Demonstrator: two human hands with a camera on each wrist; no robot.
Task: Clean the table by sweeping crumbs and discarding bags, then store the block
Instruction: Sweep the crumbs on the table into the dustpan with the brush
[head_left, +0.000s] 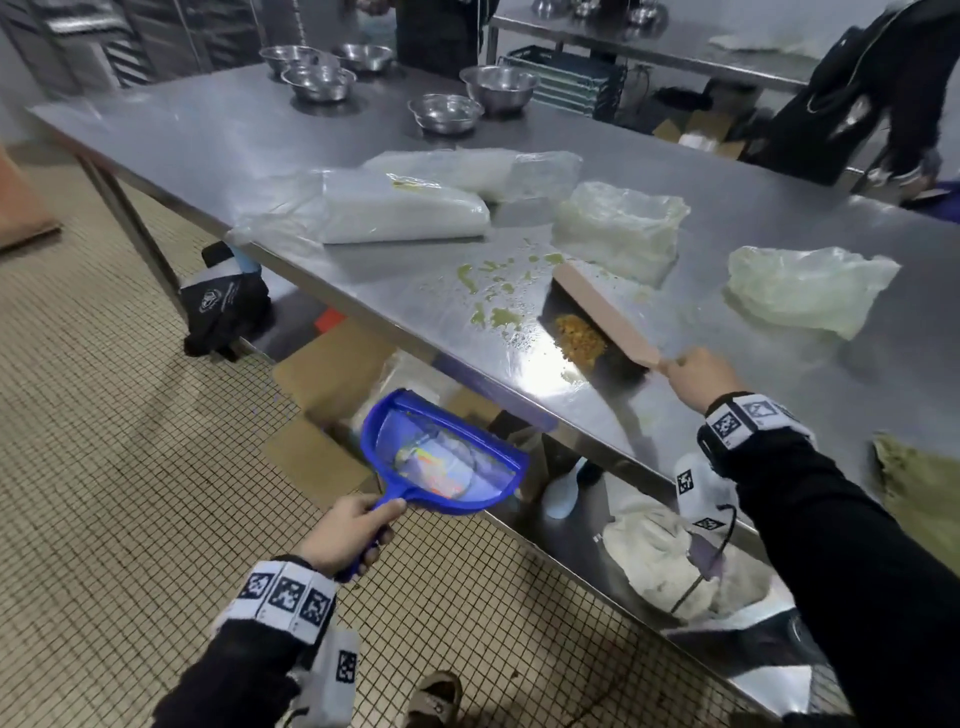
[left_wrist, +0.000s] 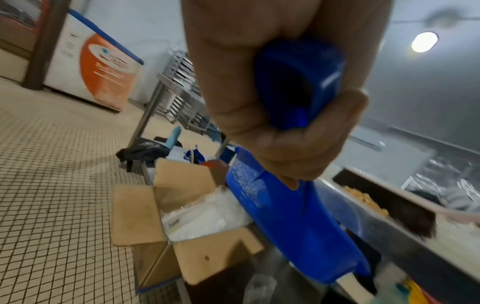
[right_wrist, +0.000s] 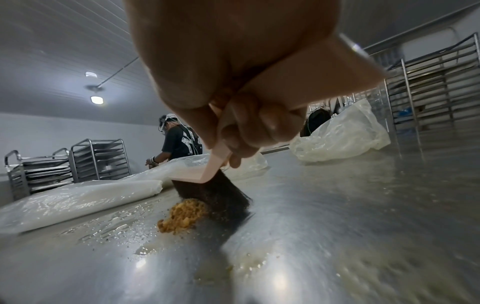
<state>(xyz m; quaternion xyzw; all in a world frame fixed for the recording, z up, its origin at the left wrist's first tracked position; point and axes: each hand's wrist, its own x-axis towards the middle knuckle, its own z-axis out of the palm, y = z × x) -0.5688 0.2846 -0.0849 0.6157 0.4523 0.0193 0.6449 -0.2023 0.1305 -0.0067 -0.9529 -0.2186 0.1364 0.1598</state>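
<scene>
Steel worktop (head_left: 291, 140) carries crumbs (head_left: 579, 338) against my brush (head_left: 605, 312), bags (head_left: 810, 291) beyond. Left-wrist view: my left hand (left_wrist: 259, 86) clenches the blue dustpan (left_wrist: 298, 226) handle below the edge. Right-wrist view: my right hand (right_wrist: 233, 72) grasps the brush handle.

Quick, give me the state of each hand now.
Left hand: closed around the blue dustpan handle.
Right hand: closed around the brush handle.
</scene>
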